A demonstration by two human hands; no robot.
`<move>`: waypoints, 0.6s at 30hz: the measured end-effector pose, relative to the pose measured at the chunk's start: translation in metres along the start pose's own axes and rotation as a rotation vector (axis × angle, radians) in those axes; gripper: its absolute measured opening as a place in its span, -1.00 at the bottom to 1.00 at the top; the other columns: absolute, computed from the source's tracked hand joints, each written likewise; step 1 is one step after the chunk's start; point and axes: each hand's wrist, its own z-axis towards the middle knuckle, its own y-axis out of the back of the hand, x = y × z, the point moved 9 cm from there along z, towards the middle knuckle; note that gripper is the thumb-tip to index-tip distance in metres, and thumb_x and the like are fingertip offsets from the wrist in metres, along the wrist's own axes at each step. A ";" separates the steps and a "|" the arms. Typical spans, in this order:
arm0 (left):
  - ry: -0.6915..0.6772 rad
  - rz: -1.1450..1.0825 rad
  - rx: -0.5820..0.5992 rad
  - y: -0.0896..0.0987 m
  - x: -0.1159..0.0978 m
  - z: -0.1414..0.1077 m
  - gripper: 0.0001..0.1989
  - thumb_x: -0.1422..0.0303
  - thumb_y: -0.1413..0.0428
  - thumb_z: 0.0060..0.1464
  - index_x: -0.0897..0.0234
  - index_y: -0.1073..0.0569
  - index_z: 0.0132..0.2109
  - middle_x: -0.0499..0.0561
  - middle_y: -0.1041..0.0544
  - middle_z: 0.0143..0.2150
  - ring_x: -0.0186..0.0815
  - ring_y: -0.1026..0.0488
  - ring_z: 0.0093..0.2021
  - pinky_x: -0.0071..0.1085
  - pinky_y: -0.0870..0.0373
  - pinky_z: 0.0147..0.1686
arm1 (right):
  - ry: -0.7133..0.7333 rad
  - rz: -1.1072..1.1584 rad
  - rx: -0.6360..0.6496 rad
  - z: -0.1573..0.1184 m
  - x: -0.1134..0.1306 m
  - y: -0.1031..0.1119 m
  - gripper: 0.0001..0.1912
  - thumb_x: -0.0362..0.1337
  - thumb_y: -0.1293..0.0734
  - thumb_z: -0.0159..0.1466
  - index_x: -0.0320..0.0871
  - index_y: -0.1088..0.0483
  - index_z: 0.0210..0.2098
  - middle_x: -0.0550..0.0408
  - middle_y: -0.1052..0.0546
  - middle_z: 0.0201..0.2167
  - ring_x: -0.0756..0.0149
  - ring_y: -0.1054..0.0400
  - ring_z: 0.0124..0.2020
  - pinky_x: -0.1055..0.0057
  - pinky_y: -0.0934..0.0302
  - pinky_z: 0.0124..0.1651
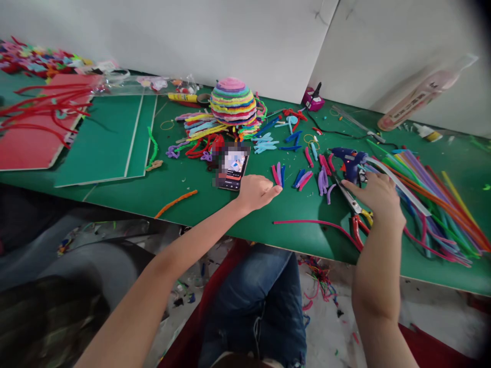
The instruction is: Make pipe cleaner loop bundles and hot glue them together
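Observation:
My left hand is closed with curled fingers, low over the table beside a phone with a lit screen. Its fingertips are close to short pink and blue pipe cleaner pieces; whether it holds anything is hidden. With thumb and fingers apart, my right hand is at the handle of a blue glue gun. Scissors with red and yellow handles lie beneath that hand. Purple pieces and more pink and blue pieces lie between the hands.
Behind the phone stands a striped pipe cleaner dome. Long pipe cleaners lie at right, near a leaning bottle. A green board and a red board lie left. One long pink pipe cleaner lies near the front edge.

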 end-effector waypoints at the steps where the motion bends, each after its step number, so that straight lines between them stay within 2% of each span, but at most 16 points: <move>1: 0.021 -0.059 -0.016 0.002 0.001 -0.001 -0.27 -0.11 0.39 0.24 0.26 -0.27 -0.63 0.01 -0.39 -0.66 -0.40 -0.33 -0.59 -0.43 -0.08 -0.56 | 0.005 -0.025 -0.021 -0.009 0.002 0.003 -0.28 0.12 -0.19 0.25 -0.35 -0.27 0.17 -0.47 -0.31 0.16 -0.23 -0.19 0.17 0.11 -0.11 -0.05; 3: 0.095 -0.196 -0.032 0.003 0.007 -0.001 -0.38 -0.05 0.32 0.28 0.27 -0.42 -0.36 -0.01 -0.51 -0.52 -0.44 -0.39 -0.56 -0.49 -0.17 -0.54 | 0.008 -0.075 -0.050 -0.029 0.007 0.009 -0.33 0.12 -0.16 0.26 -0.31 -0.32 0.11 -0.43 -0.38 0.09 -0.26 -0.25 0.12 0.09 -0.16 -0.13; 4: 0.134 -0.251 -0.034 0.004 0.010 -0.001 -0.45 -0.02 0.28 0.29 0.27 -0.43 -0.21 -0.03 -0.53 -0.49 -0.45 -0.40 -0.57 -0.50 -0.20 -0.53 | 0.002 -0.091 -0.055 -0.038 0.010 0.011 -0.36 0.12 -0.14 0.27 -0.27 -0.35 0.07 -0.40 -0.42 0.05 -0.26 -0.30 0.07 0.09 -0.18 -0.18; 6: 0.183 -0.285 -0.047 0.007 0.014 -0.001 -0.49 0.00 0.25 0.30 0.27 -0.40 -0.05 -0.10 -0.47 -0.57 -0.46 -0.35 -0.63 -0.50 -0.21 -0.54 | 0.022 -0.074 -0.043 -0.051 0.019 0.014 -0.44 0.09 -0.13 0.28 -0.17 -0.39 0.02 -0.30 -0.50 -0.05 -0.22 -0.38 -0.04 0.10 -0.20 -0.26; 9: 0.205 -0.195 -0.092 0.017 0.017 0.005 -0.44 -0.01 0.28 0.29 0.26 -0.47 -0.09 -0.14 -0.31 -0.71 -0.41 -0.28 -0.67 -0.45 -0.10 -0.59 | 0.152 0.024 0.002 -0.050 0.045 0.010 -0.59 0.03 -0.17 0.27 -0.03 -0.46 -0.08 -0.12 -0.58 -0.23 -0.08 -0.44 -0.24 0.14 -0.21 -0.32; 11: 0.228 -0.104 -0.067 0.018 0.019 0.011 -0.49 0.01 0.20 0.28 0.24 -0.51 -0.18 -0.11 -0.34 -0.70 -0.40 -0.30 -0.65 -0.43 -0.05 -0.60 | 0.273 0.091 0.006 -0.039 0.067 0.004 -0.67 -0.04 -0.19 0.26 0.00 -0.49 -0.14 -0.04 -0.59 -0.29 -0.01 -0.44 -0.26 0.18 -0.22 -0.32; 13: 0.238 0.016 -0.043 0.016 0.020 0.018 -0.65 0.11 0.04 0.24 0.23 -0.52 -0.22 -0.07 -0.47 -0.59 -0.38 -0.38 -0.56 -0.44 -0.06 -0.58 | 0.390 0.191 -0.006 -0.022 0.091 -0.004 -0.70 -0.09 -0.21 0.27 -0.02 -0.49 -0.14 0.00 -0.58 -0.25 0.07 -0.44 -0.23 0.23 -0.26 -0.28; 15: 0.159 0.112 -0.019 0.012 0.013 0.028 -0.79 0.28 -0.02 0.22 0.22 -0.52 -0.15 -0.01 -0.57 -0.36 -0.33 -0.48 -0.38 -0.45 -0.15 -0.53 | 0.477 0.261 -0.036 -0.006 0.111 -0.014 -0.66 -0.10 -0.25 0.26 -0.08 -0.48 -0.06 -0.05 -0.56 -0.15 0.12 -0.44 -0.19 0.24 -0.29 -0.23; 18: -0.002 0.164 0.086 -0.003 0.000 0.040 -0.79 0.40 0.00 0.22 0.22 -0.53 -0.14 0.04 -0.55 -0.18 -0.26 -0.48 -0.13 -0.44 -0.26 -0.43 | 0.533 0.139 -0.062 0.009 0.133 -0.032 -0.53 -0.01 -0.37 0.16 -0.15 -0.45 -0.03 -0.18 -0.49 -0.04 -0.03 -0.36 -0.01 0.12 -0.29 -0.09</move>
